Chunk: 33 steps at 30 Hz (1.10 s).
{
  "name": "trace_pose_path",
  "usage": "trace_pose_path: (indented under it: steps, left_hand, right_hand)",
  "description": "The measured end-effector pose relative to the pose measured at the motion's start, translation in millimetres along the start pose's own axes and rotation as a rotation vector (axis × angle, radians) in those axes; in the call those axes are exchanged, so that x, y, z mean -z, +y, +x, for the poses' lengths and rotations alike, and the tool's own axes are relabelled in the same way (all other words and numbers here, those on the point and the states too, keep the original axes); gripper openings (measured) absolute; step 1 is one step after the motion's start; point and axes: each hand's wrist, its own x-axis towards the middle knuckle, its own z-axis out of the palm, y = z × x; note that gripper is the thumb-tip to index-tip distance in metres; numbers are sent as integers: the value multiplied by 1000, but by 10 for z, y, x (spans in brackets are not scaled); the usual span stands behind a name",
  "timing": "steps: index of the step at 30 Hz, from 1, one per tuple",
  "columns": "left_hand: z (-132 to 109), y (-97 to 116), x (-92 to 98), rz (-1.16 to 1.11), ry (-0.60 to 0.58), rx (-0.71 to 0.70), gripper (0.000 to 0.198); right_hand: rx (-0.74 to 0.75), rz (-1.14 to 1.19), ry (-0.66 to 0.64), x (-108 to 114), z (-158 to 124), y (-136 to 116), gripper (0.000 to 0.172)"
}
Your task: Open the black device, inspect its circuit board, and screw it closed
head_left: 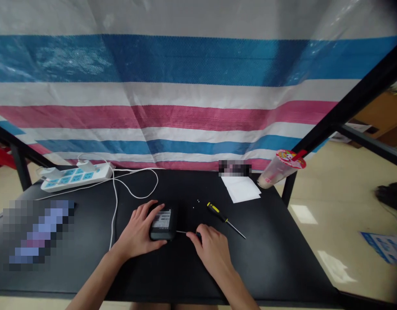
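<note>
A small black rectangular device (162,235) with a printed white label (161,218) sits on the black table top (269,258), our left hand (138,230) cupped around it with the fingers spread. Our right hand (211,249) pinches a thin steel-shafted tool (185,232), its tip just beside the device. Tiny pale specks (195,204), perhaps screws, already lie out near a yellow-and-black screwdriver (217,214) resting on the table; the device's casing looks closed, as far as we can tell, with nothing visibly taken apart.
</note>
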Motion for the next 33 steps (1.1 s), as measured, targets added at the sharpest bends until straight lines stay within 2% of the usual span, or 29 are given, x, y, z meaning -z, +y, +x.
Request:
trace_pose_path:
  steps: [3, 6, 7, 10, 12, 15, 20, 33]
  left_hand:
    - [-10, -19, 10, 12, 19, -32, 112]
    - [77, -34, 127, 35, 44, -84, 129]
    - [136, -33, 185, 38, 27, -102, 130]
    - [356, -10, 340, 23, -128, -164, 129]
    - [473, 10, 374, -10, -198, -221, 123]
    - [520, 28, 318, -66, -204, -282, 111]
    - [429, 37, 191, -102, -105, -313, 93]
    - [430, 55, 134, -69, -57, -285, 80]
  right_hand:
    - [13, -32, -12, -3, 0, -11, 42]
    - [10, -52, -30, 9, 3, -23, 36]
    - [3, -53, -38, 17, 5, -28, 34]
    - [-29, -54, -67, 46, 18, -43, 32]
    - [-53, -53, -80, 64, 29, -52, 32]
    - [-70, -54, -94, 78, 42, -66, 35]
    - [-80, -91, -96, 77, 44, -94, 41]
    - [-86, -339, -51, 48, 40, -285, 47]
